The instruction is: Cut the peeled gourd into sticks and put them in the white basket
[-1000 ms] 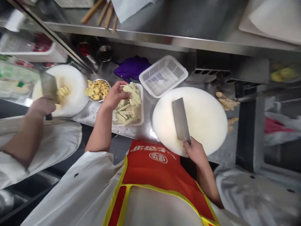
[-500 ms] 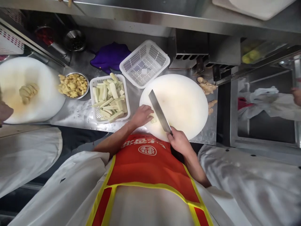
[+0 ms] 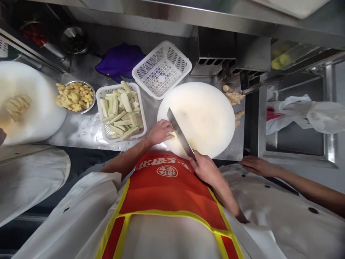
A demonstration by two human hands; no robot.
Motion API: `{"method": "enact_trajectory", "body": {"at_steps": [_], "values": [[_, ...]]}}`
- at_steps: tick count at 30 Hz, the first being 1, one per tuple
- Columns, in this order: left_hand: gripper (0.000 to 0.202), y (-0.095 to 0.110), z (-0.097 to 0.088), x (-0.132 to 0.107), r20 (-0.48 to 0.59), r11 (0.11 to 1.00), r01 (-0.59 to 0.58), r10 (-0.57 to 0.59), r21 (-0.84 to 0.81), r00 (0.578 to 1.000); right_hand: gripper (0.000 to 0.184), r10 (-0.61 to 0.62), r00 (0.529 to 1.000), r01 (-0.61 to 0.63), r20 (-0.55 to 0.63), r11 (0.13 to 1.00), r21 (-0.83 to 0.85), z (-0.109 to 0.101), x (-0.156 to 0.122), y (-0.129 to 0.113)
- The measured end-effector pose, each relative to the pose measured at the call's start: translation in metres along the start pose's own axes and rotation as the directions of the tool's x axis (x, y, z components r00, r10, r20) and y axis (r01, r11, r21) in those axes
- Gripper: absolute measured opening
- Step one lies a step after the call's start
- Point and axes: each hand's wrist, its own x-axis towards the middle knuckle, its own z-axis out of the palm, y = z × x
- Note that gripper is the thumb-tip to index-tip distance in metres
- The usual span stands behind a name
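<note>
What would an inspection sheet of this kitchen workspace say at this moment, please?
Surface: steel counter carrying a round white board.
Job's things: cleaver, blade against a pale piece at the board's near edge.
Clutter: pale strips in a low basket, square basket, bowl of yellow pieces, purple cloth, ginger.
Hands: left hand presses the piece; right hand grips the cleaver.
Cables: nothing seen.
Surroundings: second board at left; another person's hand at right.

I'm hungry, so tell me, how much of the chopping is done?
Hardly any looks done: the round board is almost bare, and the white basket behind it is empty. In hand: the left hand pins one pale piece on the board while the right hand holds the cleaver against it. Left: a heap of pale strips in the tray beside the board.
</note>
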Motion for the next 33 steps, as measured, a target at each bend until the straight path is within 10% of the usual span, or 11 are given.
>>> {"method": "enact_trajectory", "body": {"at_steps": [7,15,19,21,25,27,33], "values": [[0.031,-0.005,-0.008,-0.002,0.035,0.998,-0.063,0.062,0.013,0.997,0.03,0.017,0.997,-0.015,-0.073,1.0,0.02,0.01,0.037,-0.018],[0.037,0.015,-0.02,0.014,0.146,0.971,-0.04,0.006,0.235,0.989,0.023,0.074,0.976,0.003,-0.205,0.937,0.35,0.016,0.035,0.027],[0.02,0.002,-0.042,0.01,-0.022,0.973,0.15,-0.148,0.173,0.989,0.02,0.196,0.96,-0.092,-0.2,0.896,0.434,0.02,0.033,0.035],[0.021,-0.017,-0.069,-0.007,-0.225,0.939,0.343,-0.33,0.02,0.917,0.02,0.231,0.955,-0.119,-0.188,0.875,0.469,0.023,0.034,0.033],[0.024,-0.063,-0.129,-0.056,-0.542,0.715,0.641,-0.669,-0.281,0.509,0.027,0.262,0.946,-0.14,-0.189,0.86,0.491,0.027,0.034,0.028],[0.024,-0.081,-0.143,-0.081,-0.579,0.632,0.729,-0.708,-0.263,0.405,0.037,0.273,0.933,-0.136,-0.234,0.871,0.473,0.028,0.032,0.025],[0.025,-0.068,-0.119,-0.111,-0.656,0.712,0.687,-0.589,-0.144,0.472,0.07,0.14,0.888,0.05,-0.437,0.917,0.395,0.032,0.03,-0.002]]}}
